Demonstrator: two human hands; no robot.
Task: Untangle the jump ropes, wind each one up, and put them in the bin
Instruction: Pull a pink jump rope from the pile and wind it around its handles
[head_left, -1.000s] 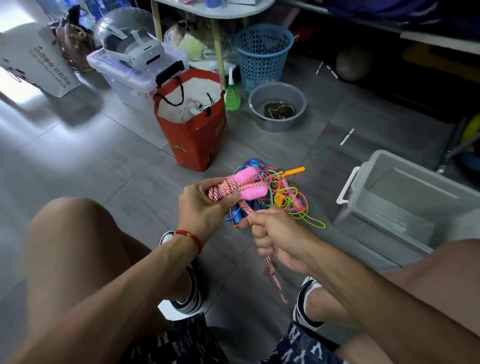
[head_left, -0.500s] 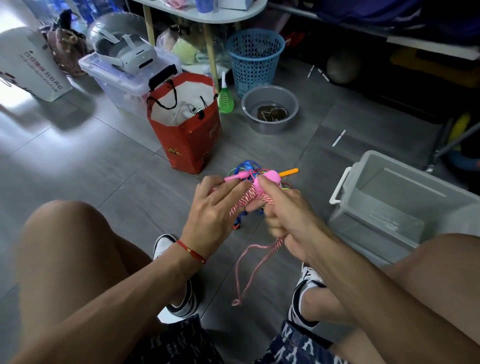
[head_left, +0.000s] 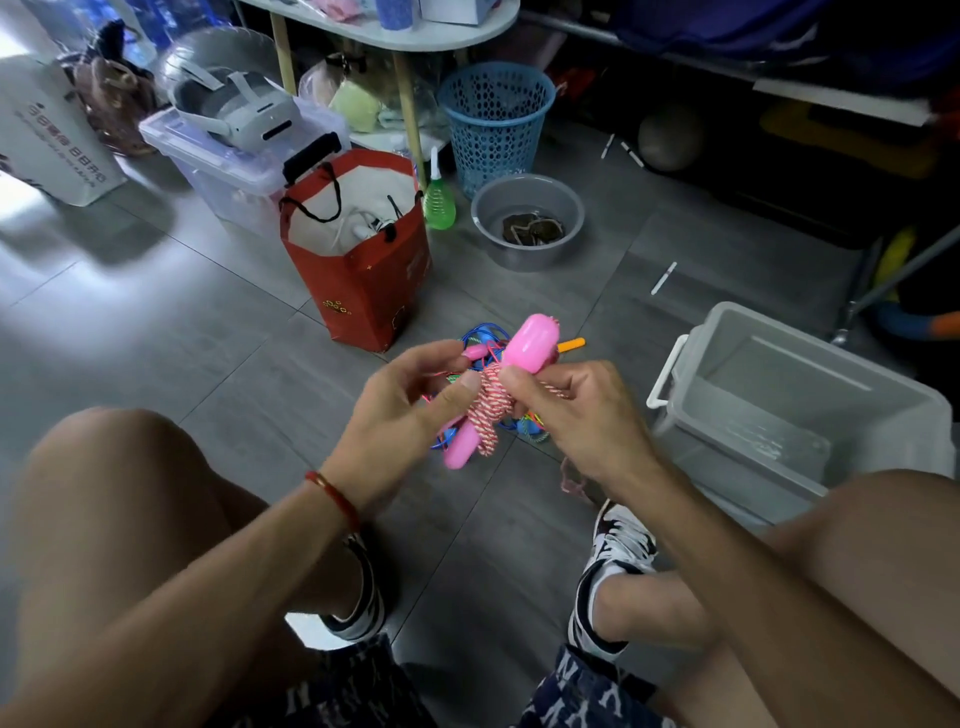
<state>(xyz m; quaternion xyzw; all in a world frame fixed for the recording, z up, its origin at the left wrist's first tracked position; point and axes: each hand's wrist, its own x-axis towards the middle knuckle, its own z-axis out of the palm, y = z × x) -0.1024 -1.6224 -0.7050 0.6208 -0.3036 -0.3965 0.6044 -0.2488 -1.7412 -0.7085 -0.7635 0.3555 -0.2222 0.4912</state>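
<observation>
At the centre of the frame a red-and-white twisted jump rope (head_left: 488, 410) is wound in tight coils around its two pink handles (head_left: 530, 345), one end pointing up and the other down-left. Behind it, on the grey floor, lies a tangled heap of ropes (head_left: 485, 338) in blue, green and pink, with an orange handle (head_left: 570, 343) jutting right. A translucent grey bin (head_left: 800, 410) with a white handle stands open at right.

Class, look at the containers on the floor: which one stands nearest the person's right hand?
The clear grey bin, white-handled, just right of the right hand. The red bag, grey basin and blue basket stand farther off.
</observation>
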